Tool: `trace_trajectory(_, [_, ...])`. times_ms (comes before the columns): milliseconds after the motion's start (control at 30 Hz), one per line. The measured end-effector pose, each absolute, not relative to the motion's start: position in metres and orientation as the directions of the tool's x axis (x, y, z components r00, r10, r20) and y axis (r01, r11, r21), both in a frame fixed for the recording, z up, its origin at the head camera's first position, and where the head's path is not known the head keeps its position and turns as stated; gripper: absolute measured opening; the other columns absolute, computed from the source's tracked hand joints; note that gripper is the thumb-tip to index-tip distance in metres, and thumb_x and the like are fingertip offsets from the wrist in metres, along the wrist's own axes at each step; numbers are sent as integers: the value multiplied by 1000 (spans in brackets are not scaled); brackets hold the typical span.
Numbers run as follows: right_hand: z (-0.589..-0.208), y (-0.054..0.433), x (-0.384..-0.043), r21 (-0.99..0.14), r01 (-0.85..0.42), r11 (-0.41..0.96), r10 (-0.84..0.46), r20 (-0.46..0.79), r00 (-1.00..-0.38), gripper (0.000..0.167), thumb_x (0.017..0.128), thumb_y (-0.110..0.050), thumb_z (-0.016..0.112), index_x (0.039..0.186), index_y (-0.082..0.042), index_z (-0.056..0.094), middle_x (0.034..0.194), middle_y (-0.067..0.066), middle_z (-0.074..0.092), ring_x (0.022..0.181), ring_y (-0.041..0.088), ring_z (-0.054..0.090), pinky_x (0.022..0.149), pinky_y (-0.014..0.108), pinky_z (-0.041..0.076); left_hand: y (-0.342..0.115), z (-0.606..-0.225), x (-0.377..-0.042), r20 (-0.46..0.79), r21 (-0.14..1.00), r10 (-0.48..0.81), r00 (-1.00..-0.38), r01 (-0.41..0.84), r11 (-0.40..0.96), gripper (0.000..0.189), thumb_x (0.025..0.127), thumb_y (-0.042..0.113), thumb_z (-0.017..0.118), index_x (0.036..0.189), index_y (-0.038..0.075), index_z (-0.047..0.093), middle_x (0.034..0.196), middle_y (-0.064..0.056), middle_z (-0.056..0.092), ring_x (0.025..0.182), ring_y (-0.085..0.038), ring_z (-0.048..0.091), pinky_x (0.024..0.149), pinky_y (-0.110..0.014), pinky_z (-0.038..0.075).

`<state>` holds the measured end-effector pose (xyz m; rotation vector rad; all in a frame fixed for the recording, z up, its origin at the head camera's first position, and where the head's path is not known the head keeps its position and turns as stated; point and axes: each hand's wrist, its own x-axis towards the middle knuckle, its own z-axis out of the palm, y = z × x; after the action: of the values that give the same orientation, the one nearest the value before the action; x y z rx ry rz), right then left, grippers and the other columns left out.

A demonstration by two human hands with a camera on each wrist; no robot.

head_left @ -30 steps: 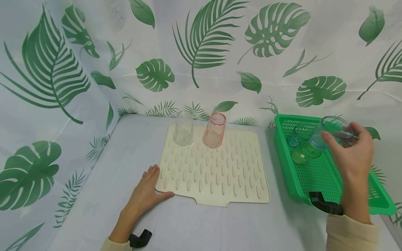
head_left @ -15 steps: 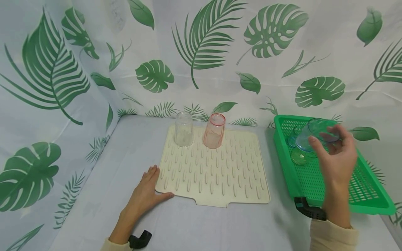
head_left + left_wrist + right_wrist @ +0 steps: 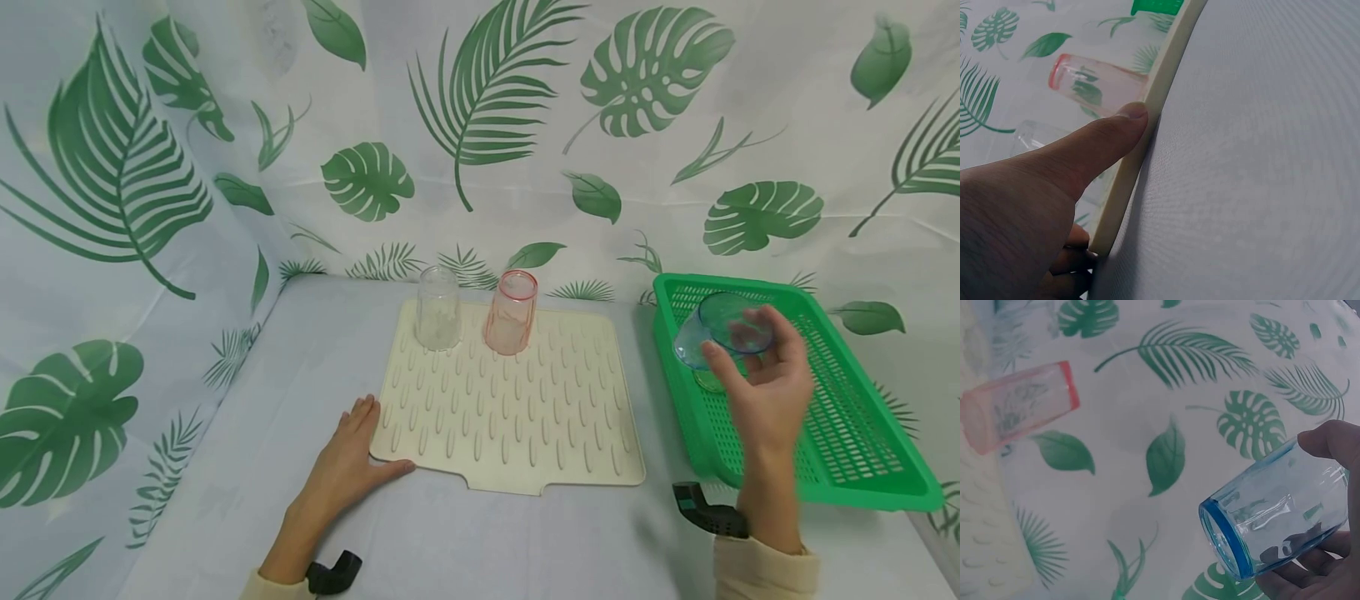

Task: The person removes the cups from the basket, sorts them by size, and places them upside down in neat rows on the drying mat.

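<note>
Over the left part of the green basket [image 3: 862, 417], my right hand [image 3: 772, 392] grips a clear drinking glass with a blue tint [image 3: 701, 333]. The right wrist view shows the glass tilted, thumb on one side and fingers on the other, its thick blue end turned away from the palm. My left hand [image 3: 341, 462] rests at the near left corner of a cream ribbed drying mat [image 3: 577, 417], thumb along the front edge and fingers on the left edge. On the mat's back part stand a clear glass [image 3: 438, 312] and a pink glass [image 3: 512, 321].
A green-tinted glass [image 3: 707, 381] lies in the basket, mostly hidden behind the held glass and hand. The basket stands right of the mat on the white cloth [image 3: 525, 550]. A leaf-printed curtain [image 3: 510, 225] rises directly behind the mat and basket.
My right hand has carried the blue-tinted glass leftward across the basket, toward the mat. The left hand and the two glasses on the mat stay in place.
</note>
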<state>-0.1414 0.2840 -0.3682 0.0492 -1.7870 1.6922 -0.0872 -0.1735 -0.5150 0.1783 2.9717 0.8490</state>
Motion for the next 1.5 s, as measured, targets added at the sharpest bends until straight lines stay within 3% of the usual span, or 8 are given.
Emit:
trace_trajectory(433, [-376, 265, -140, -798, -603, -10, 331, 566, -755, 67, 75, 27, 64, 138, 7, 51, 125, 13, 62, 112, 21, 63, 95, 18, 54, -174, -515, -87, -16, 533, 117, -993, 90, 841, 113, 75, 60, 81, 154, -5, 32, 163, -23, 27, 154, -38, 22, 125, -54, 22])
trace_trajectory(867, [-381, 245, -139, -746, -664, -55, 193, 644, -740, 72, 72, 34, 58, 140, 10, 47, 129, 17, 61, 115, 24, 62, 101, 24, 53, -173, -513, -89, -8, 538, 116, -993, 94, 838, 113, 74, 60, 81, 153, -5, 33, 162, -23, 29, 153, -38, 24, 125, -54, 23])
trace_trajectory(1033, [-381, 238, -139, -734, -676, -66, 143, 663, -735, 73, 71, 33, 59, 140, 14, 45, 130, 15, 61, 116, 23, 63, 101, 24, 53, -171, -508, -92, -22, 553, 112, -994, 81, 829, 109, 79, 61, 76, 154, -3, 31, 164, -20, 27, 153, -37, 24, 123, -55, 28])
trace_trajectory(1233, [-381, 230, -137, -749, -662, -42, 111, 655, -748, 73, 71, 31, 62, 140, 12, 46, 132, 12, 61, 117, 22, 63, 103, 23, 52, -163, -495, -100, -25, 600, 145, -989, 101, 794, 106, 81, 60, 75, 157, 2, 28, 165, -15, 28, 153, -33, 27, 119, -54, 35])
trace_trajectory(1500, [-385, 218, -132, -778, -613, 134, 37, 622, -782, 75, 70, 28, 64, 141, 14, 43, 135, 7, 59, 120, 18, 60, 106, 19, 48, -144, -467, -108, 2, 650, 203, -979, 156, 744, 107, 80, 60, 76, 159, 6, 27, 165, -13, 29, 153, -31, 29, 120, -54, 35])
